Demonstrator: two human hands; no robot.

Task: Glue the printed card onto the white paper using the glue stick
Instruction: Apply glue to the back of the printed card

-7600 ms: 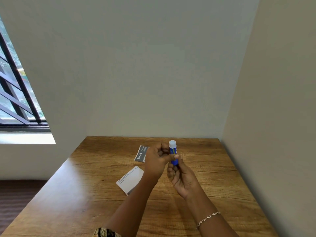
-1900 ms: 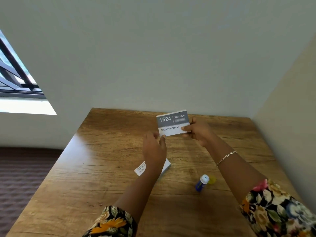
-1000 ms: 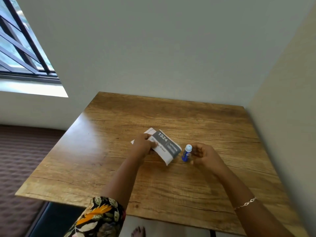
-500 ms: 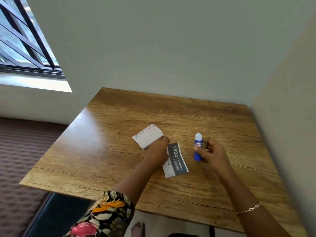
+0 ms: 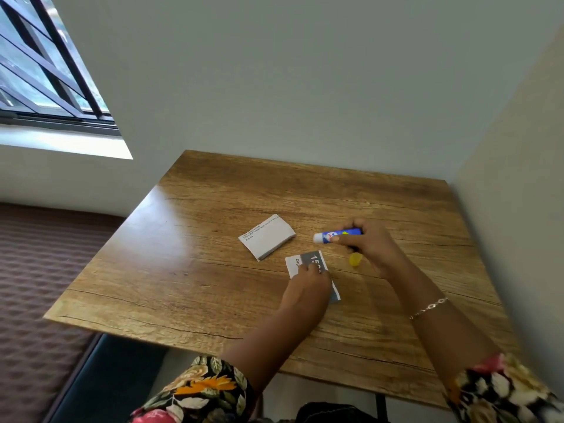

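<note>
Tipped from upright, the blue plastic glue stick (image 5: pixel 345 232) lies level, gripped in my right hand (image 5: pixel 375 250), white tip pointing frame-left, just above the grey-and-white printed card (image 5: pixel 309 260) that my left hand (image 5: pixel 309 285) presses flat at centre frame.

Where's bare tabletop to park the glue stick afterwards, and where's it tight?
Bare: left half of the wooden table, from the white paper to the left edge; also the far strip between paper and wall. Tight: grey-and-white printed card under the left hand, yellow cap, and right hand holding the blue glue stick cluster right of centre.
</note>
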